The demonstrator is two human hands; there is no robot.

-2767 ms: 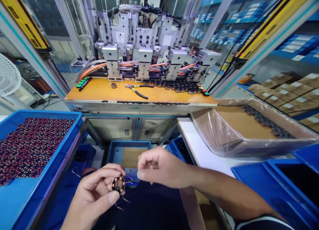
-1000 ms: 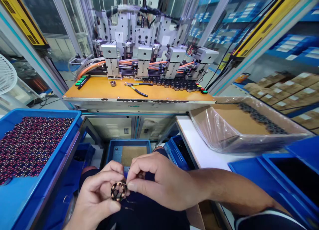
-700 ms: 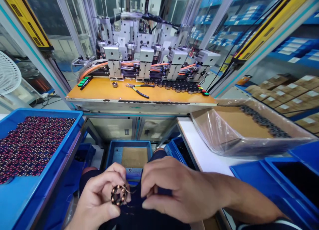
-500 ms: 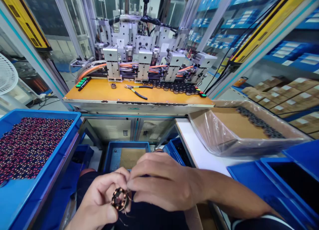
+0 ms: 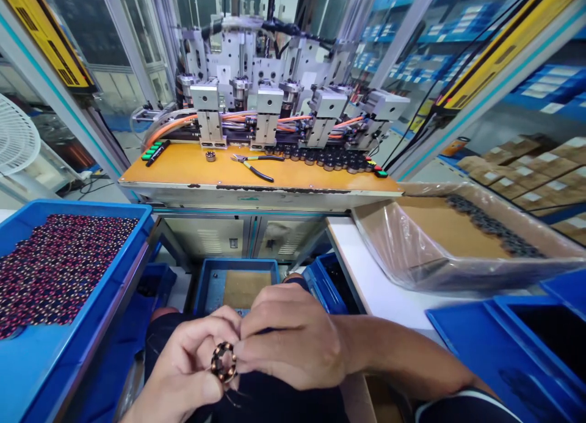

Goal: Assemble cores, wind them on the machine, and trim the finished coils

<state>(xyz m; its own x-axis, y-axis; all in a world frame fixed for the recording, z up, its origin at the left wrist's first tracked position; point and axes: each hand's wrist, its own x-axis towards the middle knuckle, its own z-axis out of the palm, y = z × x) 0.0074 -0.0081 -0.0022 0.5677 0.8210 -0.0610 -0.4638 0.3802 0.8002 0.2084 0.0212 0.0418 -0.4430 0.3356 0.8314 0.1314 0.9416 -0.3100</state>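
A small ring-shaped motor stator [image 5: 224,362] with copper windings and a black core is held low in front of my lap. My left hand [image 5: 187,365] is closed around it, thumb at its lower left and fingers behind. At the stator's right rim, my right hand [image 5: 290,340] is closed in a pinch, its fingertips at a thin wire of the stator; the exact grip is partly hidden. Loose thin wire ends trail below the ring.
A blue tray [image 5: 89,325] full of stators is at left. The orange bench [image 5: 174,173] carries pliers [image 5: 254,166], a marker [image 5: 158,153], a single stator [image 5: 210,157] and a row of dark parts [image 5: 329,159] below the machine. A plastic-lined box [image 5: 412,246] stands right.
Both hands stay together at the stator, which has turned slightly. My right fingertips have come closer to its right rim. The whole view has shifted a little.
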